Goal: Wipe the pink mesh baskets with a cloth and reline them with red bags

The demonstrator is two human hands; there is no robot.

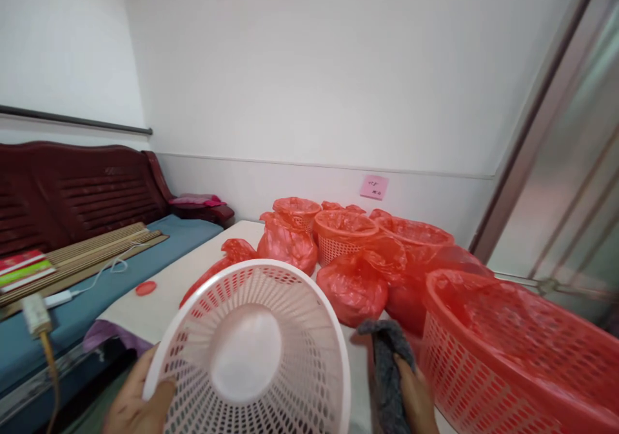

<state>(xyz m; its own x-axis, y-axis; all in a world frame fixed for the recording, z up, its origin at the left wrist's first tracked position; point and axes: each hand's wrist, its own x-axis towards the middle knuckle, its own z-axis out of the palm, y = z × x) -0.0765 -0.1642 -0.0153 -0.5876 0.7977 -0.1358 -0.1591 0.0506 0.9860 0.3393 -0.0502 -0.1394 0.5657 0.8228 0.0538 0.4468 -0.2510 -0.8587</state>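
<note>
A round white plastic basket with slotted sides is tilted so that its inside faces the camera. My left hand grips its rim at the lower left, thumb inside. To the right of the basket, my right hand is closed on a dark grey cloth, which hangs down from the fingers. Tied red plastic bags lie just behind the cloth and the basket. A large red basket lined with a red bag is close to the right hand's right side.
More red baskets and bags crowd the table's far side by the wall. A red lid-like disc lies on the pale tabletop. A wooden bench, a blue cushion and a power strip are at the left.
</note>
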